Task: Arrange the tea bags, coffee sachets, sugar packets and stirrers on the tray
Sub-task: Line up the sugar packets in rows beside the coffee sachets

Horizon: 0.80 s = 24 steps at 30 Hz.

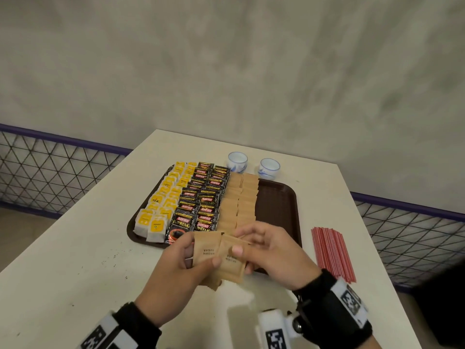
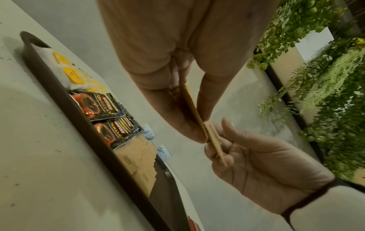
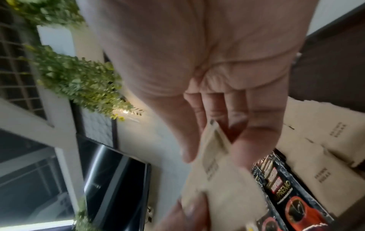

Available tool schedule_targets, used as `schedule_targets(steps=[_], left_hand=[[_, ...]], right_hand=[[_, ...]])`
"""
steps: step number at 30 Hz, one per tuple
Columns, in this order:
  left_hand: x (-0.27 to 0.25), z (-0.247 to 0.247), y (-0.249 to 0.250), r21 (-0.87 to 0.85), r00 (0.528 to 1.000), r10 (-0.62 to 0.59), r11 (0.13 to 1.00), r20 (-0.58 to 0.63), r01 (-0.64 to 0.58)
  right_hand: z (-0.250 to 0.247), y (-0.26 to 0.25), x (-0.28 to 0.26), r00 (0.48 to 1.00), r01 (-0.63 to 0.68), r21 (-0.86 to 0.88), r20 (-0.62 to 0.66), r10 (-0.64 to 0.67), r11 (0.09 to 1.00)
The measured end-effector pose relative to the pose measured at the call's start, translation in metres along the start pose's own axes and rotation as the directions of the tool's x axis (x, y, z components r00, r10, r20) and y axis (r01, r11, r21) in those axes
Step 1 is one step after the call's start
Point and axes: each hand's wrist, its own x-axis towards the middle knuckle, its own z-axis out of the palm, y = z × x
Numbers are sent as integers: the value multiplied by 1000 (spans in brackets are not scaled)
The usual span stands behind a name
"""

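Both hands hold a small stack of brown sugar packets (image 1: 221,260) just above the near edge of the brown tray (image 1: 279,197). My left hand (image 1: 198,258) grips the stack from the left; my right hand (image 1: 251,245) pinches a packet at the top. Seen edge-on from the left wrist, the packets (image 2: 199,115) sit between thumb and fingers. On the tray lie rows of yellow tea bags (image 1: 163,197), black coffee sachets (image 1: 201,197) and brown sugar packets (image 1: 239,195). A bundle of red stirrers (image 1: 332,250) lies on the table right of the tray.
Two small blue-and-white cups (image 1: 237,161) (image 1: 269,168) stand behind the tray. The tray's right strip (image 1: 276,210) is bare. The white table (image 1: 75,260) ends at a wire-mesh fence (image 1: 50,170) on both sides.
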Motion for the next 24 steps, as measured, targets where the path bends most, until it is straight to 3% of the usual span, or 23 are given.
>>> schedule_targets(steps=[4,12,18,24], left_hand=[[0,8,5,-57,1000,-1,998,31,3],[-6,4,5,-61,999,-26,998,33,28],[-9,8,4,-82,998,-54,995,38,57],[-12,11,4,-74,997,-60,995,47,64]], right_hand=[[0,-4,-14,986,61,-97,-151,-75,993],[-17,-36,-50,944,200,162,-298,-145,966],[-18,-52,-71,919,258,99,-333,-212,961],[-19,-46,-75,846,265,-10,-478,-237,964]])
